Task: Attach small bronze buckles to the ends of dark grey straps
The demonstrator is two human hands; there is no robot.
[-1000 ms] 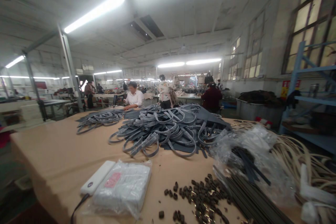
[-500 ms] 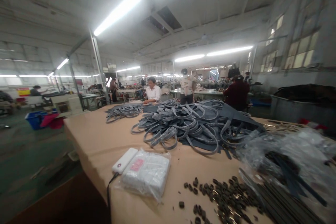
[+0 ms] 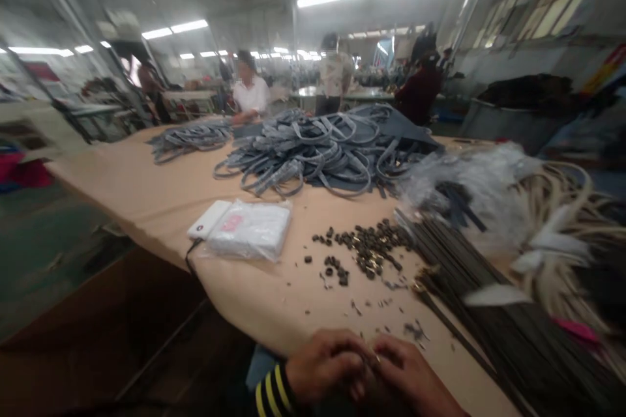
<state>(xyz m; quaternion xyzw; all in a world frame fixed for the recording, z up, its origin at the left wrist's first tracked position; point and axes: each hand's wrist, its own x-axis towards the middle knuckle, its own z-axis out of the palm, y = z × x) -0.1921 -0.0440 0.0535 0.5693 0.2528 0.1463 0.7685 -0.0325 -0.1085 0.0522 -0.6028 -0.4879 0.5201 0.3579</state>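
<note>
At the near table edge, my left hand (image 3: pixel 328 365) has its fingers curled in, with a yellow-striped dark cuff at the wrist. My right hand (image 3: pixel 407 371) meets it, fingertips pinched together. Something small and dark, with a tiny shiny spot, sits between the fingertips; blur hides what it is. Beyond the hands lies a scattered heap of small dark loops (image 3: pixel 374 244). Long dark strips (image 3: pixel 469 287) lie to the right of it. A plastic-wrapped white packet (image 3: pixel 254 229) rests at the left, against a white device (image 3: pixel 208 218) with a black cable.
Grey straps and cloth (image 3: pixel 317 150) are piled at the table's far side. Crumpled clear plastic (image 3: pixel 489 189) and a bundle of pale straps (image 3: pixel 552 208) lie right. A person in white (image 3: pixel 250 94) is at the far edge; others stand behind.
The view has tilted down and turned, so the table's things appear higher in the picture. Both my hands now show at the bottom, fingers together; neither was in view before.
</note>
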